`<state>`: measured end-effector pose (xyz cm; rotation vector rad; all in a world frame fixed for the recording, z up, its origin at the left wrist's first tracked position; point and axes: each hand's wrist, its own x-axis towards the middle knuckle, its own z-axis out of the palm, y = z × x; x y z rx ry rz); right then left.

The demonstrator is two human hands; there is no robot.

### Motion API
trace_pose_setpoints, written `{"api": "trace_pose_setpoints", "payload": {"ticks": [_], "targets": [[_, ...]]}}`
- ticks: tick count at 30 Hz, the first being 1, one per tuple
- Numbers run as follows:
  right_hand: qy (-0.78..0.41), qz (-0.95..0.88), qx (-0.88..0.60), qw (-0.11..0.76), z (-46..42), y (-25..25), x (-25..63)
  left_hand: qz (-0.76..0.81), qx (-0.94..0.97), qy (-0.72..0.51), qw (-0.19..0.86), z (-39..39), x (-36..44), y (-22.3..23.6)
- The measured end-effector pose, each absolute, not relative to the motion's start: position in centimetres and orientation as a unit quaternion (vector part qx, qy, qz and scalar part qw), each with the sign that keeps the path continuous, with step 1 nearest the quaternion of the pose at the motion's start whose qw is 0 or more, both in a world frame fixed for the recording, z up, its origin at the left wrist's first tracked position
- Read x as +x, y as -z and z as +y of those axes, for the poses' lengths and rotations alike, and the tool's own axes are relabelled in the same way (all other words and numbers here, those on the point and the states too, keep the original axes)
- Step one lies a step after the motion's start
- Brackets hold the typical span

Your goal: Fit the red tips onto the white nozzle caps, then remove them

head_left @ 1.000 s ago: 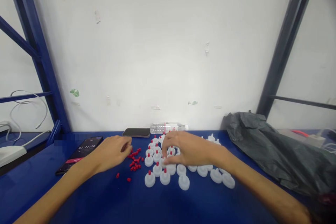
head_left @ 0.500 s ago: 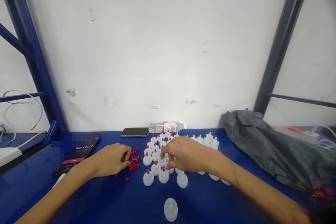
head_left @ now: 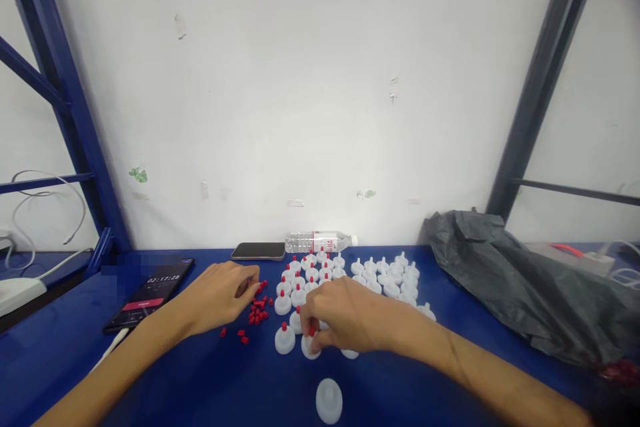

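My left hand (head_left: 220, 297) is at the pile of small red caps (head_left: 259, 312), thumb and fingers curled together at its back edge; what they pinch, if anything, is hidden. My right hand (head_left: 345, 313) reaches over the rows of white nozzle lids. Its thumb and fingers close around a red-tipped nozzle lid (head_left: 309, 347) in the front row. Beside that stands another red-tipped lid (head_left: 285, 340). The lids on the left carry red tips, while the bare white lids (head_left: 393, 273) stand on the right. A single white lid (head_left: 329, 401) lies closest to me.
A plastic bottle (head_left: 320, 241) lies along the wall beside a dark phone (head_left: 258, 251). Another phone (head_left: 150, 293), showing a timer, is at the left with a white cable. A grey plastic bag (head_left: 510, 287) covers the right side of the blue table (head_left: 240, 387).
My right hand has come down toward me onto the front red-tipped lid. My left hand has shifted slightly up and right over the red caps. Another loose red cap now shows near the pile.
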<state>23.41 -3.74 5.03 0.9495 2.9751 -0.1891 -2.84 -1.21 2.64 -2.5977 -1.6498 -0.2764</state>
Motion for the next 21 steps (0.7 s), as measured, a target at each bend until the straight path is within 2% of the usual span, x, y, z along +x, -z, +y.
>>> {"api": "trace_pose_setpoints", "payload": {"ticks": [5, 11, 16, 21], "targets": [[0.114, 0.948, 0.285, -0.085, -4.0, -6.0, 24.0, -0.5, -0.856, 0.121, 0.055, -1.3, -2.6, -2.7], [0.154, 0.926, 0.309, -0.151, -4.3, -6.6, 24.1, -0.447, -0.875, 0.173, 0.059, -1.7, -2.3, -2.3], [0.073, 0.928, 0.303, -0.205, -4.3, -5.3, 23.4, -0.414, -0.889, 0.193, -0.016, -3.2, -0.8, -1.7], [0.07, 0.937, 0.286, -0.186, -4.7, -5.1, 23.1, -0.381, -0.899, 0.198, -0.084, -4.2, 0.9, -0.9]]}}
